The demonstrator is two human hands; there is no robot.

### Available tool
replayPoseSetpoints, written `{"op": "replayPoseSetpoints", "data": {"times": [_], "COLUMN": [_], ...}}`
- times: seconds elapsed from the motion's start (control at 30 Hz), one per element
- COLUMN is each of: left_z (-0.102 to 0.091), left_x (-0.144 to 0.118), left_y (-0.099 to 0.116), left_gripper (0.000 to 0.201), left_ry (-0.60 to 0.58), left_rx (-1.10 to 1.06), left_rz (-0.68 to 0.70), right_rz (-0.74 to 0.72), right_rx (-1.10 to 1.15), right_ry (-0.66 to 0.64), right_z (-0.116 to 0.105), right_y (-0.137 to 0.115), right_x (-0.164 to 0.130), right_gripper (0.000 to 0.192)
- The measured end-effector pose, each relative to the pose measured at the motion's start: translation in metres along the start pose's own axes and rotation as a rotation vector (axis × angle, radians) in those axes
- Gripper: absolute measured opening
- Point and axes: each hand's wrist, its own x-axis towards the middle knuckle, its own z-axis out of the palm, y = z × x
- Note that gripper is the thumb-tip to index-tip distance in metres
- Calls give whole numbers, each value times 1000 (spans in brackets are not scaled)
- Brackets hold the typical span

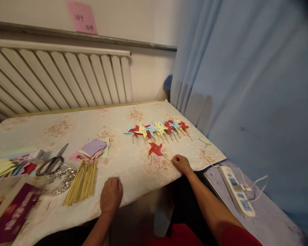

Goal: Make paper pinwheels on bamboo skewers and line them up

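Observation:
My right hand (181, 164) is at the table's front edge, its fingers pinched on the thin stick of a red paper pinwheel (155, 149). The pinwheel's head lies to the left of that hand, over the flowered cloth. My left hand (111, 194) rests on the cloth near the edge with its fingers curled in; nothing shows in it. A bundle of thin wooden sticks (82, 184) lies just left of it. Beyond the red pinwheel, a row of finished pinwheels (159, 129) in red, yellow and blue lies with the sticks toward me.
Cut paper pieces (93, 147) lie behind the sticks. Scissors (52, 164), a heap of small shiny metal pieces (63, 179), more coloured paper (5, 168) and a purple box (15, 213) fill the left side. A white power strip (236, 191) lies at right, beside a blue curtain (246, 85).

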Motion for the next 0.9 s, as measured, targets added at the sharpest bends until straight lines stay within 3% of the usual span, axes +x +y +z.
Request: {"op": "replayPoseSetpoints", "data": {"times": [0.53,0.9], "left_z": [0,0], "left_x": [1,1], "left_y": [-1,-2], "left_gripper": [24,24], "left_ry": [-34,-19], "left_rx": [-21,-9], "left_rz": [-12,5], "right_rz": [-74,-38], "right_rx": [-157,-333], "right_ry": [-156,-85], "right_z": [-5,10], "right_y": [-15,-24], "right_x": [-8,-9], "right_gripper": [11,10]}}
